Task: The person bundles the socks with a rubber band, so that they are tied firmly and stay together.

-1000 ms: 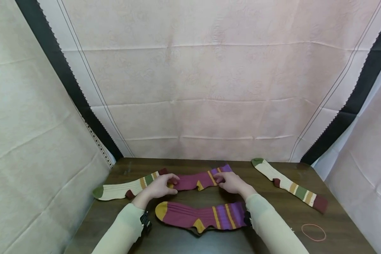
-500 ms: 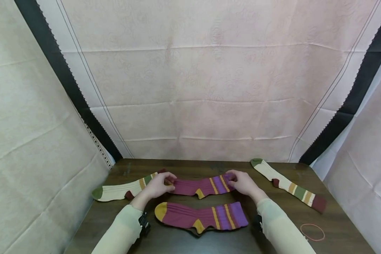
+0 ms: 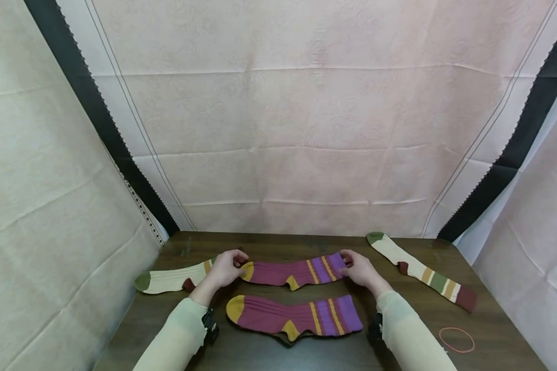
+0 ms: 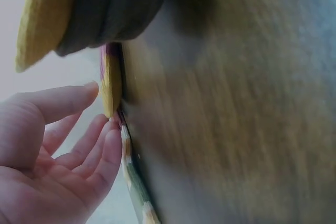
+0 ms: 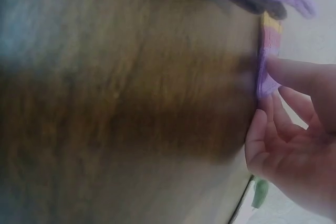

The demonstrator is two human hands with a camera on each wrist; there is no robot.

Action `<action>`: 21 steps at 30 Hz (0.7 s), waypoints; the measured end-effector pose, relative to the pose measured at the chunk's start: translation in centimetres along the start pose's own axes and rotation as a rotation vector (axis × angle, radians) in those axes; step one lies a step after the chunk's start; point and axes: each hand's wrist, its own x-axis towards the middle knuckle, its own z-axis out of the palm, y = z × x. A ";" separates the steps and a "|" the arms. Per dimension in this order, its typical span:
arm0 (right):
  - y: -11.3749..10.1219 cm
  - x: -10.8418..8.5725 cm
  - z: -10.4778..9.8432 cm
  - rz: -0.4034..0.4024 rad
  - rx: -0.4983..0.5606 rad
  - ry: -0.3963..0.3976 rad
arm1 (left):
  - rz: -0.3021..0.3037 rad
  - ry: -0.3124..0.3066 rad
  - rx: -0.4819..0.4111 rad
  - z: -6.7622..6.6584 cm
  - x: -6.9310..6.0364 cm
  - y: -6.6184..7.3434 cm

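In the head view, a burgundy sock (image 3: pixel 278 273) with yellow toe and heel and purple striped cuff lies flat across the table. My left hand (image 3: pixel 225 268) is at its toe; the left wrist view shows thumb and fingers apart, fingertips close by the yellow toe (image 4: pixel 110 85). At the other end, my right hand (image 3: pixel 359 268) is beside the purple cuff (image 5: pixel 266 80), its thumb against the cuff and its fingers loosely bent by the cuff's edge. Nearer the body lies a matching burgundy sock (image 3: pixel 283 315), apparently with a dark layer beneath.
A cream sock (image 3: pixel 171 280) with green toe lies at the left, partly behind my left hand. Another cream striped sock (image 3: pixel 418 268) slants at the right. A pink rubber band (image 3: pixel 457 351) lies front right on the dark wooden table (image 3: pixel 315 355). Pale fabric walls (image 3: pixel 306 154) surround it.
The farther burgundy sock shifted right and slightly nearer, with my right hand at its cuff. My left hand has since slid left off the toe, uncovering it; my right hand moved slightly outward.
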 end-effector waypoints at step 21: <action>0.9 -0.2 0.1 0.082 0.084 -0.005 | -0.059 0.016 0.007 0.7 0.8 -0.9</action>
